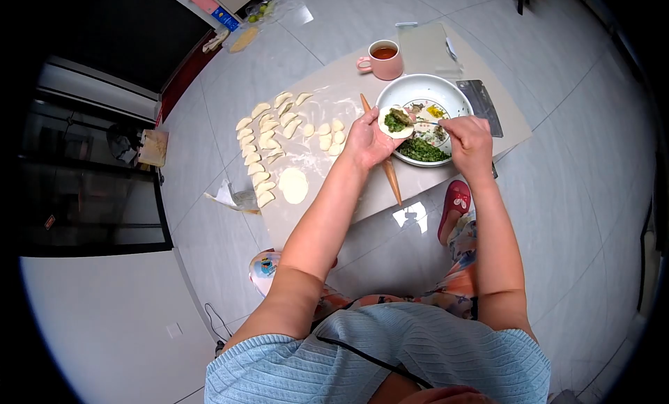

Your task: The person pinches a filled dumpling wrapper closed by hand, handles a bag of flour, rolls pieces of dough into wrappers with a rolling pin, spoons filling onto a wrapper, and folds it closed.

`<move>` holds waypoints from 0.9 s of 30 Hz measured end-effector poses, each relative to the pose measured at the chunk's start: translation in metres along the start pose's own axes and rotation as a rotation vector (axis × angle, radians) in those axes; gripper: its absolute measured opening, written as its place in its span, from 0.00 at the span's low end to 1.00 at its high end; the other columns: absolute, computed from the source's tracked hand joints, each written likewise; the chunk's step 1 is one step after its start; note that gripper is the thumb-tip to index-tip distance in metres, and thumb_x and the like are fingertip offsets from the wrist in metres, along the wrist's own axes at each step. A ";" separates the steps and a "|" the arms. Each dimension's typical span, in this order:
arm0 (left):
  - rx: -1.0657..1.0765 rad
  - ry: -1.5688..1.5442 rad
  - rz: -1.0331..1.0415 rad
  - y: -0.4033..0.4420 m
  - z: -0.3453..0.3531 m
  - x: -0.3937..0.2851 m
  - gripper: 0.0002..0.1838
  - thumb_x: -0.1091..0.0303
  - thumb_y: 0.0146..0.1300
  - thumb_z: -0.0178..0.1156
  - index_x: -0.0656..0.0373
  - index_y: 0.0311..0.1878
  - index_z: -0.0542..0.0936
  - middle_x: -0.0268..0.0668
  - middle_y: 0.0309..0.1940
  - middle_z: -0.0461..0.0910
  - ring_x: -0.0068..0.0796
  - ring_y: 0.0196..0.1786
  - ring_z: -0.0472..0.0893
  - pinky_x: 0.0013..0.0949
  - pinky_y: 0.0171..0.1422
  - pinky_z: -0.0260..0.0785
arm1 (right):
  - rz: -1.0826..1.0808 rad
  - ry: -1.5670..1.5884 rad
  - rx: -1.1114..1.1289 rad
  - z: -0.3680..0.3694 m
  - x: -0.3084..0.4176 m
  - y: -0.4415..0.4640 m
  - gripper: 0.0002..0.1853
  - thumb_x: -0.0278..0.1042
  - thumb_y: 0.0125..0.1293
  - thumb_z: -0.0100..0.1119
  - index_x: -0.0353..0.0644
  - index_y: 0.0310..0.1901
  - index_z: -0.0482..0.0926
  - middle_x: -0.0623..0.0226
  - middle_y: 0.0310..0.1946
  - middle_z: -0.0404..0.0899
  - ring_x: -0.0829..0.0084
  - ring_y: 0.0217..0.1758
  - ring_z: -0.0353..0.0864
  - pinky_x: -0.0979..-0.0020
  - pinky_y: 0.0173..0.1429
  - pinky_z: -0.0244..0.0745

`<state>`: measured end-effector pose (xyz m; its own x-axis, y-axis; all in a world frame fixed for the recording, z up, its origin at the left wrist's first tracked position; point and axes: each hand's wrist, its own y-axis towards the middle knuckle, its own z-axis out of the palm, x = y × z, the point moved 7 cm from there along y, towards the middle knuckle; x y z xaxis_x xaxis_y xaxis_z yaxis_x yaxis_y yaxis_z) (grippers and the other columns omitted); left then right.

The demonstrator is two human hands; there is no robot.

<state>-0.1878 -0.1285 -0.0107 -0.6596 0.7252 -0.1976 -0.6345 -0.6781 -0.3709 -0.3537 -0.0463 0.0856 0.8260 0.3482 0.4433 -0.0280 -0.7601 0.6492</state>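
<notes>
My left hand [369, 141] cups a round dumpling wrapper [384, 128] with green and brown filling [396, 120] heaped on it. My right hand [470, 142] is closed on a thin utensil [428, 122] that reaches toward the wrapper; its tip is hard to make out. Beneath both hands sits a large white bowl [456, 90] holding chopped green filling [422, 150], with yellow and brown bits farther back. A wooden rolling pin [391, 179] lies partly under my left hand, at the bowl's left side.
Rows of folded dumplings [268, 125] cover the board's left part, near small dough pieces [325, 141] and flat wrappers [293, 185]. Behind stand a pink mug [387, 66] of brown liquid and a clear container or lid [424, 45]. A dark flat blade [481, 104] lies right of the bowl.
</notes>
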 end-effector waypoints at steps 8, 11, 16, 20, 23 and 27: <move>-0.007 -0.064 0.019 0.006 -0.011 0.001 0.31 0.57 0.82 0.27 0.76 0.72 0.57 0.61 0.70 0.65 0.54 0.72 0.68 0.52 0.78 0.62 | -0.007 0.001 -0.001 0.004 -0.002 -0.002 0.08 0.22 0.58 0.62 0.45 0.37 0.87 0.68 0.33 0.86 0.65 0.40 0.83 0.64 0.49 0.69; -0.032 -0.071 0.025 0.006 -0.012 0.000 0.31 0.57 0.82 0.27 0.77 0.72 0.58 0.60 0.69 0.66 0.54 0.72 0.68 0.51 0.78 0.62 | 0.022 0.058 0.046 0.007 -0.001 -0.002 0.08 0.21 0.58 0.62 0.44 0.37 0.87 0.67 0.33 0.86 0.65 0.40 0.83 0.64 0.49 0.69; -0.018 -0.056 0.035 0.007 -0.012 -0.001 0.30 0.58 0.82 0.27 0.77 0.71 0.59 0.60 0.68 0.68 0.54 0.71 0.70 0.51 0.78 0.63 | 0.068 0.063 0.021 0.007 -0.010 -0.003 0.09 0.21 0.58 0.61 0.44 0.37 0.87 0.67 0.34 0.86 0.64 0.41 0.83 0.64 0.50 0.69; -0.040 -0.045 0.031 0.007 -0.010 0.000 0.30 0.58 0.82 0.26 0.77 0.71 0.59 0.61 0.68 0.67 0.54 0.71 0.70 0.51 0.77 0.64 | 0.066 0.095 0.001 0.004 -0.009 -0.003 0.10 0.20 0.57 0.60 0.45 0.37 0.87 0.66 0.34 0.87 0.64 0.42 0.83 0.64 0.51 0.68; -0.021 -0.004 0.018 0.008 -0.008 0.000 0.30 0.58 0.82 0.26 0.77 0.71 0.58 0.61 0.69 0.66 0.55 0.71 0.69 0.51 0.77 0.64 | 0.000 0.049 -0.045 -0.002 0.000 0.000 0.12 0.19 0.55 0.60 0.46 0.38 0.87 0.69 0.34 0.85 0.66 0.42 0.82 0.64 0.51 0.67; 0.025 0.014 0.022 0.008 -0.004 -0.004 0.30 0.58 0.82 0.26 0.76 0.72 0.56 0.61 0.71 0.63 0.55 0.72 0.67 0.52 0.78 0.62 | -0.115 -0.064 0.045 0.002 0.015 0.000 0.14 0.19 0.53 0.61 0.48 0.38 0.87 0.71 0.34 0.81 0.66 0.42 0.80 0.63 0.51 0.67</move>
<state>-0.1886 -0.1362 -0.0163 -0.6675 0.7119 -0.2183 -0.6304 -0.6963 -0.3432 -0.3399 -0.0425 0.0909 0.8566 0.3996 0.3263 0.0928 -0.7416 0.6644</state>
